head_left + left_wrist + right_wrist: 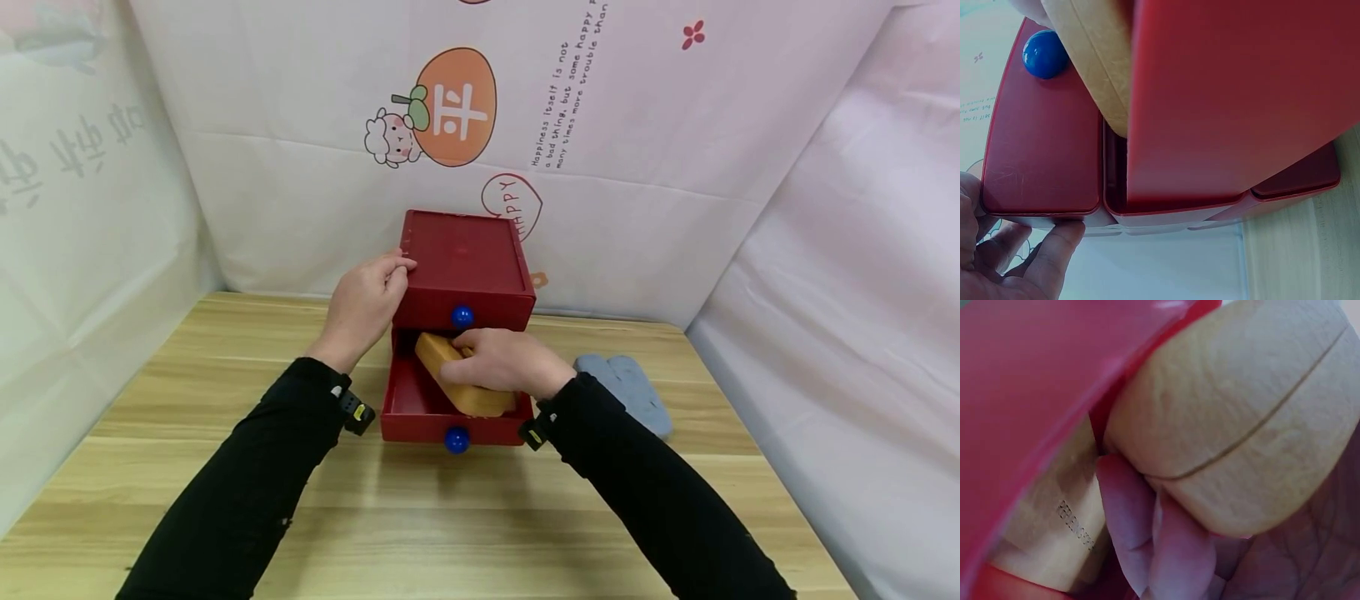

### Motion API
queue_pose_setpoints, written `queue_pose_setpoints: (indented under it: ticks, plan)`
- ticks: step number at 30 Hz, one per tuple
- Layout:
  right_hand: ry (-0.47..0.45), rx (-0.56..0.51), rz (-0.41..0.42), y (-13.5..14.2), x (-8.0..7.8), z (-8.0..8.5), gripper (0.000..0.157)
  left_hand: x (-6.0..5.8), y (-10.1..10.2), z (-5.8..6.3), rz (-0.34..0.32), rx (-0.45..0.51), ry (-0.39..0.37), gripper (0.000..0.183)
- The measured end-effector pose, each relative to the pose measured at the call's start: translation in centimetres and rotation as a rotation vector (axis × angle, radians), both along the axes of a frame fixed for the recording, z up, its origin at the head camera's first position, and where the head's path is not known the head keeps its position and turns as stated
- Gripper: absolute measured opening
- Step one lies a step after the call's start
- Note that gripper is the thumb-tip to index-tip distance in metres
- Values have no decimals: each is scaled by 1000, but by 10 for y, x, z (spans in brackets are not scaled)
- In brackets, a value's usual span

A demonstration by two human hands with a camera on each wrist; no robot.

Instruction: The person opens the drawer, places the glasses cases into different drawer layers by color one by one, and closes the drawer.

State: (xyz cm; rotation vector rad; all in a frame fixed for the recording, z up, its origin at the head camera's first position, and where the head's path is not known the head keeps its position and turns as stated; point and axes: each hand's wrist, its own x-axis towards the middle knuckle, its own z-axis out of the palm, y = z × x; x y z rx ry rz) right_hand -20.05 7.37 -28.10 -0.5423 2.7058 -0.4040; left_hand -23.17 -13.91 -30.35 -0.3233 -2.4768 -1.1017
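A red drawer cabinet [465, 258] stands at the back of the table, its lower drawer [420, 429] pulled out. My left hand [363, 300] grips the cabinet's upper left edge, fingers over the top and thumb against the side in the left wrist view. With its fingers down in the drawer, my right hand [510, 358] holds a tan rounded block [1241, 425] with a seam line. The block lies slanted, overlapping the drawer's inside. Beside it in the right wrist view shows a tan surface with printed letters [1075, 525], partly hidden by red plastic.
A flat grey-blue piece [626, 387] lies on the wooden table [450, 525] right of the cabinet, partly behind my right forearm. Blue round knobs [462, 317] stick out from the drawer fronts. Printed white cloth [300, 200] hangs behind and at both sides.
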Motion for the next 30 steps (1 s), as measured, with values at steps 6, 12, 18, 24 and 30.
queue_pose_setpoints:
  ticks: [6,12,18,24,30]
  plan:
    - [6,-12,-15,-6,-2,-3,51,0,0,0,-5,5,3,45]
    - [10,-43,-29,-11,0,-6,45,0,1,0,-6,1,1,45]
    - [45,-27,-42,-16,1,-8,49,1,0,0,-2,-2,-1,45]
    - [31,-75,-83,-18,6,-11,45,1,0,1,2,-4,2,45]
    - [76,-55,-87,-26,7,-16,44,-1,0,-1,1,3,2,45]
